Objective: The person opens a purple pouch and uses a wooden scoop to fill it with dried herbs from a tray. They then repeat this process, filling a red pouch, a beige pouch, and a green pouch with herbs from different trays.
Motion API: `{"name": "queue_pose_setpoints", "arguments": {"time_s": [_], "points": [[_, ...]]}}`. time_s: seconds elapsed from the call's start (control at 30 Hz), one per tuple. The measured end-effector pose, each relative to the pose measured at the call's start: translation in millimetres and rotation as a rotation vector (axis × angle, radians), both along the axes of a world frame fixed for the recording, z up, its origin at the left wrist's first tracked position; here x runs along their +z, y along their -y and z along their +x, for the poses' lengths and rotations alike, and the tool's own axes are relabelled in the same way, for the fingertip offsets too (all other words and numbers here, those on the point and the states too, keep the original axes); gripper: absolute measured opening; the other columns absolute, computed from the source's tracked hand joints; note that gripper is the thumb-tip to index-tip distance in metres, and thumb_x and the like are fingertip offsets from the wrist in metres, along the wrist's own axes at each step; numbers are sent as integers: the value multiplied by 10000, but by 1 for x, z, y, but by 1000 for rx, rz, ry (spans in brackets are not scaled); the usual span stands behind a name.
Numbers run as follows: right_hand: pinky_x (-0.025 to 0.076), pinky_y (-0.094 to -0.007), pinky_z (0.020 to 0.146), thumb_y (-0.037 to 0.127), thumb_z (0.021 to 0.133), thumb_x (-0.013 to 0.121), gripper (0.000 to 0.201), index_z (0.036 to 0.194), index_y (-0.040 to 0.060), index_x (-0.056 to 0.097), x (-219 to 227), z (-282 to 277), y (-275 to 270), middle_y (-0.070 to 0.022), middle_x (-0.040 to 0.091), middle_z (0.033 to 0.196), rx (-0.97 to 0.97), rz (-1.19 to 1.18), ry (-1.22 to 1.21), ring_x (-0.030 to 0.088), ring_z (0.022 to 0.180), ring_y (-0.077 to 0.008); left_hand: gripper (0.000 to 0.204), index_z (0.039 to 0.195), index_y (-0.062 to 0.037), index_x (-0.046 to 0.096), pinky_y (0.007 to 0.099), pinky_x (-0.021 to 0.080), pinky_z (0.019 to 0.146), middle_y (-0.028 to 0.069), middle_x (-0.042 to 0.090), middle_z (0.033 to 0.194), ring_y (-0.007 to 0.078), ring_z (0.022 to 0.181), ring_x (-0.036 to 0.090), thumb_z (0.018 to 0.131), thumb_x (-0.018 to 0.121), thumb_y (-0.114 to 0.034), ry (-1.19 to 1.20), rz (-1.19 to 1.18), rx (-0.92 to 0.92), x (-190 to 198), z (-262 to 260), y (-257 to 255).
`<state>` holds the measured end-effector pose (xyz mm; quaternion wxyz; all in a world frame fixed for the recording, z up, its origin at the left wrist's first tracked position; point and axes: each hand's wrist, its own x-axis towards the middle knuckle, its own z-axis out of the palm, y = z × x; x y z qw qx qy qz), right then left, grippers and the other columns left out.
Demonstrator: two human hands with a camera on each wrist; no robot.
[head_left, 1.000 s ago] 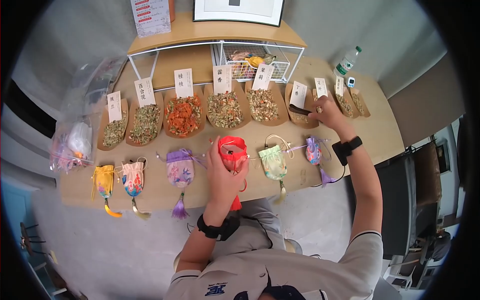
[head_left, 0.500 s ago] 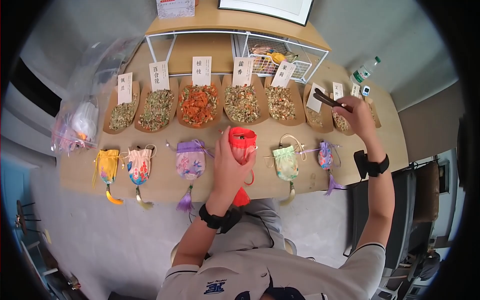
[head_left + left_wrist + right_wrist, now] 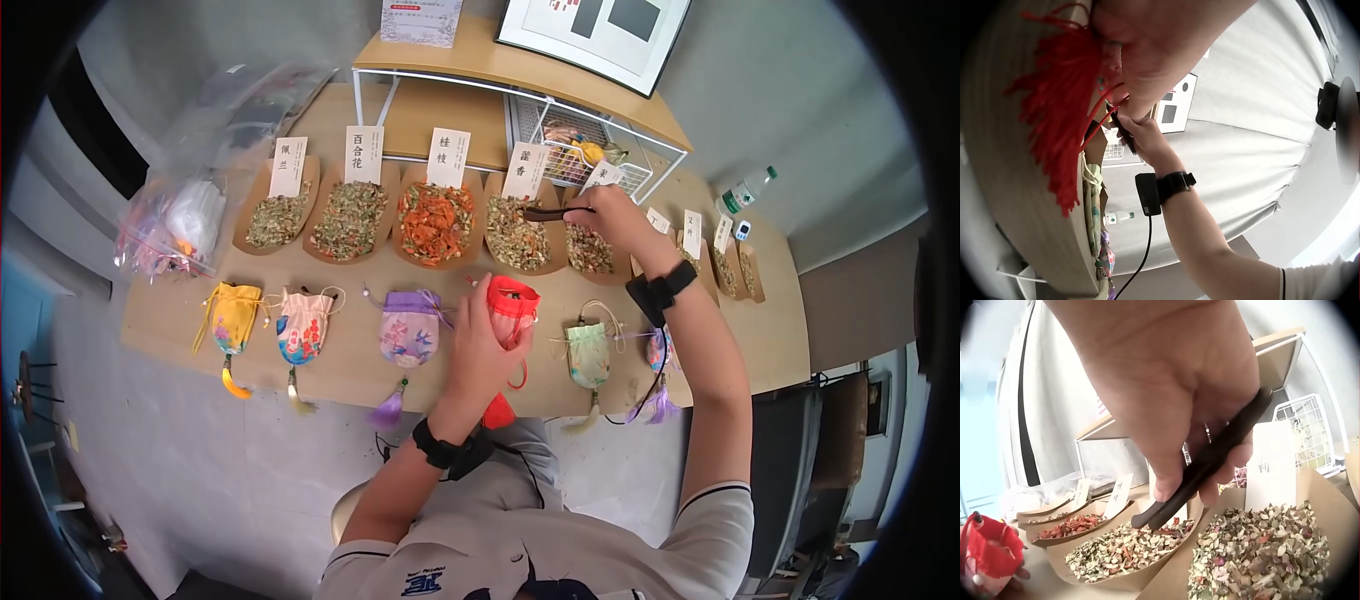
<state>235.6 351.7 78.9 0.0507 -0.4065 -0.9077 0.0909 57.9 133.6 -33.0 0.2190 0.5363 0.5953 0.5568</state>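
Note:
My left hand (image 3: 478, 358) grips a red drawstring pouch (image 3: 512, 308) upright near the table's front, its mouth open at the top. A red tassel (image 3: 1063, 106) hangs below it in the left wrist view. With my right hand (image 3: 615, 222) I hold dark brown tongs (image 3: 1204, 465), pinched between thumb and fingers. Their tips are over a paper tray of chopped dried herbs (image 3: 1125, 547), close above the pieces, in the right wrist view. Beside it stands another tray of mixed herbs (image 3: 1266, 556). No piece shows between the tips.
More herb trays with upright name cards line the table, one with orange-red pieces (image 3: 436, 224). Yellow (image 3: 233, 318), pink (image 3: 304, 325), purple (image 3: 409, 328) and green (image 3: 588, 355) pouches lie in front. A shelf (image 3: 510, 60), wire basket (image 3: 580, 150) and bottle (image 3: 747, 190) stand behind.
My right hand has swung left with the tongs, from the small trays at the right to a tray near the middle. The left hand still holds the red pouch; the head view has shifted.

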Motion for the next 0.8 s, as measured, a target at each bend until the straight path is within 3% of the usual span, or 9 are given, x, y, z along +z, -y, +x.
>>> {"name": "queue_pose_setpoints", "arguments": {"time_s": [0.1, 0.3, 0.4, 0.6, 0.7, 0.8], "points": [[518, -425, 708, 179, 884, 761, 178, 999, 46, 782, 1, -6, -5, -185, 706, 848, -44, -138, -30, 671, 765, -358, 835, 1460, -10, 422, 476, 514, 969, 209, 584, 1210, 400, 1140, 601, 760, 849, -169, -5, -7, 4, 1, 0, -1], [535, -450, 746, 238, 862, 793, 212, 1005, 83, 800, -5, -11, -6, -192, 712, 866, 66, -86, 75, 690, 832, -376, 802, 1436, -32, 448, 467, 508, 983, 206, 505, 1270, 399, 1175, 562, 746, 845, -136, -27, 45, 40, -6, 1, -5], [546, -450, 762, 257, 864, 790, 207, 1015, 117, 808, -7, -13, 1, -184, 711, 867, 83, 7, 93, 696, 846, -368, 815, 1441, -40, 451, 464, 502, 993, 197, 472, 1286, 390, 1184, 537, 733, 846, -119, -54, 75, 80, -4, 4, -6], [549, -459, 737, 259, 888, 747, 229, 981, 51, 774, -21, -10, 14, -165, 699, 851, 39, 231, 290, 679, 835, -370, 790, 1430, -53, 510, 482, 474, 982, 176, 543, 1259, 376, 1168, 541, 728, 855, -165, -281, 113, 170, 2, -1, -5], [557, -453, 709, 247, 913, 713, 207, 974, 54, 755, -23, -9, 22, -136, 694, 838, 189, 320, 171, 685, 813, -355, 775, 1420, -53, 528, 486, 463, 978, 169, 578, 1258, 370, 1144, 557, 731, 856, -186, -286, 133, 192, 4, 0, -5], [557, -432, 677, 237, 926, 692, 183, 922, 56, 718, -24, -13, 34, -117, 678, 819, 210, 379, 99, 689, 791, -331, 776, 1420, -40, 521, 482, 479, 973, 171, 581, 1273, 372, 1139, 575, 734, 858, -171, -216, 131, 158, 1, -1, -7]]}}
